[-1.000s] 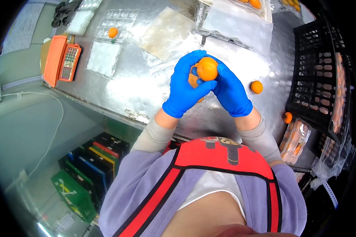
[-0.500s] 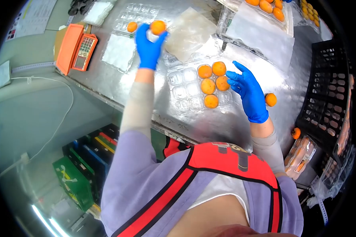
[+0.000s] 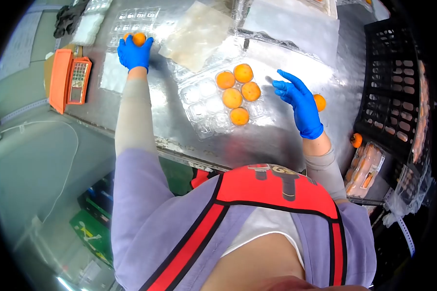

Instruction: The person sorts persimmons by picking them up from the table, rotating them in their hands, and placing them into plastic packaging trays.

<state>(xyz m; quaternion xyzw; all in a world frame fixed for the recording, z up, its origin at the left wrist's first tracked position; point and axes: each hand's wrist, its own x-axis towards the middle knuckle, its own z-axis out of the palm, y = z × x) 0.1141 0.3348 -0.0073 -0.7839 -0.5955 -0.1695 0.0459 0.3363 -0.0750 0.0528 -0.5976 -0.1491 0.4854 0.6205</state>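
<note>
Blue gloves cover both hands. My left hand (image 3: 134, 52) reaches to the far left, its fingers around an orange fruit (image 3: 139, 39) at the near edge of a clear moulded tray (image 3: 137, 17). Another orange fruit (image 3: 127, 36) is right beside it, partly behind the fingers. My right hand (image 3: 299, 104) hangs over the table with its fingers spread and nothing in them. Between the hands lies a second clear tray (image 3: 196, 111) with several orange fruits (image 3: 232, 98) in its cups. A single fruit (image 3: 319, 102) rests just behind my right hand.
An orange case with a keypad (image 3: 78, 80) stands at the left table edge. A translucent sheet (image 3: 195, 36) lies beyond the middle tray. At the right are a black crate (image 3: 387, 92), a small fruit (image 3: 356, 140) and a filled clear pack (image 3: 365, 167).
The hands have parted from around one fruit. My left hand has carried it to the far-left tray, beside the fruit there. My right hand has opened and moved right, uncovering the middle tray.
</note>
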